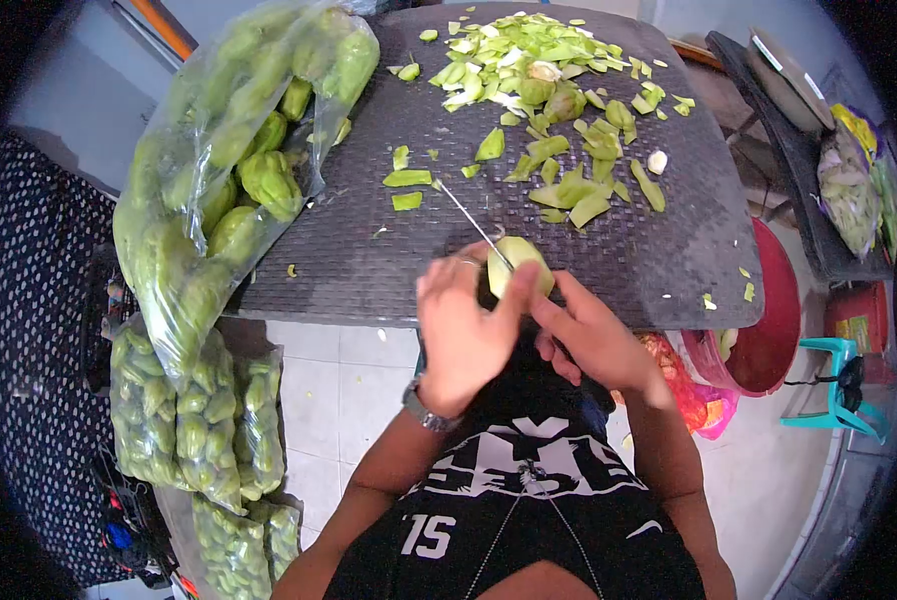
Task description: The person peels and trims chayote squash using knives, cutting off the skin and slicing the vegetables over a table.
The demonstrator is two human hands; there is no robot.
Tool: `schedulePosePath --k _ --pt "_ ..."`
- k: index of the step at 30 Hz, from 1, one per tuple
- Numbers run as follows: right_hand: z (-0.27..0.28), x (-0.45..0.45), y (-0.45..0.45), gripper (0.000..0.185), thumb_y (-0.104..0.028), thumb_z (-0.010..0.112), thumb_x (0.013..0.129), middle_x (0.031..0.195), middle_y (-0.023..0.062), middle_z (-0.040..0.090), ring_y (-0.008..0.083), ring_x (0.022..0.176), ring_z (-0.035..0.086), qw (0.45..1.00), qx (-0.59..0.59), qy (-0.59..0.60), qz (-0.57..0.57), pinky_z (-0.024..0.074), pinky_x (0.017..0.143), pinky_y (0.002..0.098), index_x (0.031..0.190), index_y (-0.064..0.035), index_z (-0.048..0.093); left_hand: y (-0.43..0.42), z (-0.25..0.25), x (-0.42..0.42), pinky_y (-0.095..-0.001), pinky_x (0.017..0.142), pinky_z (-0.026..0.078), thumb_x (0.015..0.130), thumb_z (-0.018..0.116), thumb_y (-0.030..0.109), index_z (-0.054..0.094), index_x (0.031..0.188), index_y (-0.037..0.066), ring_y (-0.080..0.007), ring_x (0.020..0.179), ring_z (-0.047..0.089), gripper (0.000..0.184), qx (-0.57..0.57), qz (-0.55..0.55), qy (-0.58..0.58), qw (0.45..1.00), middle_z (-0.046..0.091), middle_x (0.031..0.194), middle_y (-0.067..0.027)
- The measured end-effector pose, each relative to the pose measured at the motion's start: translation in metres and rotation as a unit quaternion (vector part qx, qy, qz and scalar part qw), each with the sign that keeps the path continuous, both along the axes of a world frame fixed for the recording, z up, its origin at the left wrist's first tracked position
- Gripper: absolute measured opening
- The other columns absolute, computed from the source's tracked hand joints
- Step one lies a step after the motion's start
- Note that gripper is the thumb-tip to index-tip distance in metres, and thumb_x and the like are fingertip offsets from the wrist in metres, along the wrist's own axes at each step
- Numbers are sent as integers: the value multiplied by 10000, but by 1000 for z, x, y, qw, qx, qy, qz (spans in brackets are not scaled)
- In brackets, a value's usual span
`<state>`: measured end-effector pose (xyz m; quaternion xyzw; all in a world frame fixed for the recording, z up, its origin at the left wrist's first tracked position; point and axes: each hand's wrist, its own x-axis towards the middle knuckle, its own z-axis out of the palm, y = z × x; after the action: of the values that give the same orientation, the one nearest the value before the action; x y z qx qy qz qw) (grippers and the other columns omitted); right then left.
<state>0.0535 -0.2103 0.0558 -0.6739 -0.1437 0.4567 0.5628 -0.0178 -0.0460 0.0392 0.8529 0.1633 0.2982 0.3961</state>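
Note:
My left hand [469,325], with a watch at its wrist, is closed around a pale, peeled chayote [522,262] at the table's near edge. My right hand [594,335] is closed at the lower right of the chayote, with its fingers bent. A thin knife [474,222] slants across the chayote, its tip pointing up and left over the table. The handle is hidden, but the blade's line runs toward my right hand. Several green peel strips [407,178] lie beyond the knife tip.
The dark woven-pattern table [369,255] holds a heap of peelings [529,55] and a large plastic bag of chayotes [239,150]. More bagged chayotes [194,410] rest at lower left. A red tub [774,300] and a teal stool [834,385] stand at right.

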Motion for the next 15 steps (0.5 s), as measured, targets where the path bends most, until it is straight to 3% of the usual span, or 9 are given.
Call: schedulePosePath --k 1,2,5,6,9,10,13,14,15 --pt "1 2 -1 501 -452 595 1034 711 78 640 121 523 585 1000 -13 0 4 451 437 304 1296 -40 484 7 -2 1 -388 794 542 864 813 278 699 1031 3 -327 863 702 342 106 13 -46 993 713 930 -160" --pt "5 5 -1 476 -453 599 1032 706 79 639 124 532 599 1000 -25 -1 8 458 438 308 1259 -47 497 8 -1 1 -411 793 532 817 848 251 698 881 14 -338 877 688 288 30 41 -59 997 714 935 -149" --pt "28 9 3 405 -419 605 1030 705 124 654 214 565 660 992 -103 -73 31 482 461 370 1177 -46 546 21 12 3 -412 822 527 741 872 169 704 941 28 -323 943 675 296 125 17 -190 974 695 985 -137" --pt "33 9 5 383 -402 606 1030 707 145 662 258 577 684 984 -135 -108 40 490 471 399 1155 -42 564 22 22 9 -419 840 528 726 868 156 709 973 31 -324 976 670 319 158 -42 -213 963 687 1004 -137" --pt "-3 12 2 320 -342 575 1028 764 245 674 455 705 690 895 0 -446 9 516 571 515 1067 -26 607 13 44 20 -443 954 501 774 829 204 723 1041 36 -336 1066 651 333 204 -183 -169 947 692 1101 -145" --pt "0 13 0 255 -271 564 1013 845 292 658 535 826 631 896 -17 -444 11 509 675 584 1048 -27 627 14 44 29 -444 962 494 784 830 232 723 1045 34 -338 1071 649 345 235 -216 -148 936 691 1114 -149" --pt "4 33 -11 218 -245 569 1006 794 287 652 524 801 640 842 -107 -526 47 502 673 593 1028 -42 642 31 37 53 -440 947 479 804 827 352 723 1076 32 -344 1032 655 433 245 -285 -87 923 701 1113 -157" --pt "9 39 -12 211 -244 576 1003 765 264 644 507 735 636 864 -62 -497 38 485 629 588 961 -53 656 33 34 56 -437 931 482 805 827 364 723 1078 32 -341 1021 657 442 241 -292 -85 922 704 1106 -153" --pt "3 50 -15 221 -258 578 1003 751 247 640 495 712 632 831 -54 -552 41 484 616 579 942 -61 658 34 32 59 -435 916 485 806 827 377 722 1081 33 -339 1010 658 452 238 -299 -83 920 708 1100 -150"
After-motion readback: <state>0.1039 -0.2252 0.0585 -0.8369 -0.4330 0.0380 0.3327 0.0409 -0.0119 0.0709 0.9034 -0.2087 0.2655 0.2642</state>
